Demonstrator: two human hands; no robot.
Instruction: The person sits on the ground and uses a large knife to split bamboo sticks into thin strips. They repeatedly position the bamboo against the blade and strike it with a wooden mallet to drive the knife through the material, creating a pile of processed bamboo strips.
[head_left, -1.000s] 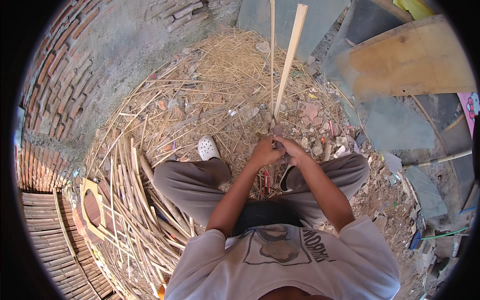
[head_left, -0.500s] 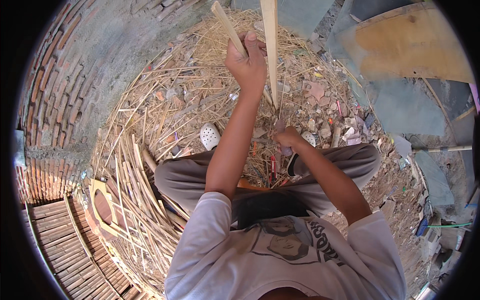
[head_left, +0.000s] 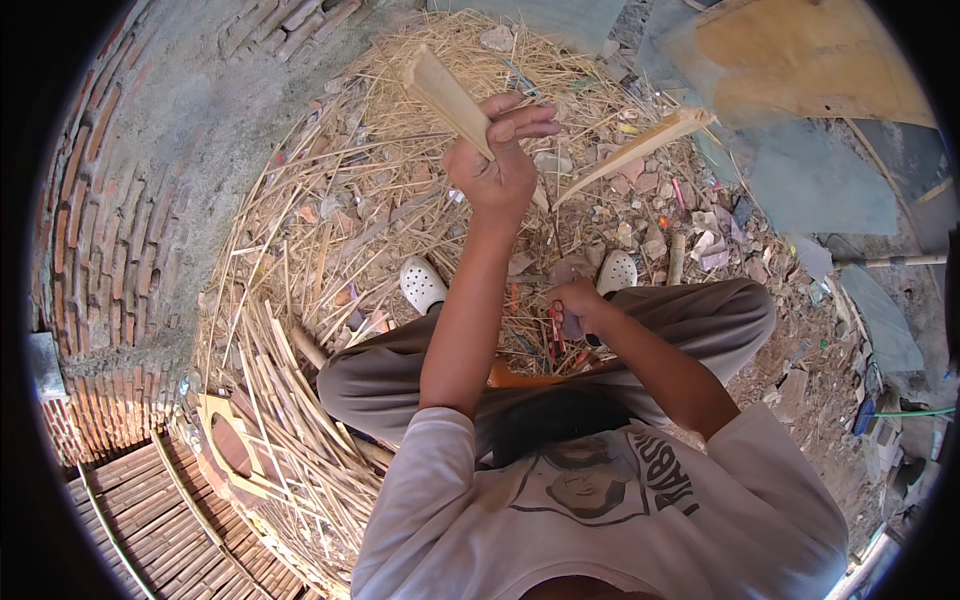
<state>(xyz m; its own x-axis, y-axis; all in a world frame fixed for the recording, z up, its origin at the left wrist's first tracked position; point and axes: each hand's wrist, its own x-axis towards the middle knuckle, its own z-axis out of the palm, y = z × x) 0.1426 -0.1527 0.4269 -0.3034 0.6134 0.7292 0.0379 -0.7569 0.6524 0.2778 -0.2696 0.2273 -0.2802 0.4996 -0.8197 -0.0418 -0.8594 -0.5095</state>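
Observation:
My left hand (head_left: 492, 165) is raised ahead of me, holding a pale split bamboo piece (head_left: 445, 98) against the palm, with several fingers stretched out past it. A second bamboo strip (head_left: 640, 148) slants up to the right, apart from that hand's fingers. Whether its lower end still joins the held piece I cannot tell. Lower, between my shoes, my right hand (head_left: 580, 302) is closed round the handle of a knife (head_left: 572, 270). Its thin blade points away from me toward the strip's lower end and shows nearly edge-on.
Straw, bamboo shavings and rubble (head_left: 400, 200) cover the ground. White clogs (head_left: 423, 284) are on my feet. Long bamboo strips (head_left: 285, 385) lie at my left near a brick wall (head_left: 100, 230) and a bamboo slat platform (head_left: 175, 530). Grey sheets (head_left: 825, 180) lie at the right.
The second bamboo strip has swung from upright over to the right. The piece in my left hand has turned its broad face into view. My right hand has come slightly nearer.

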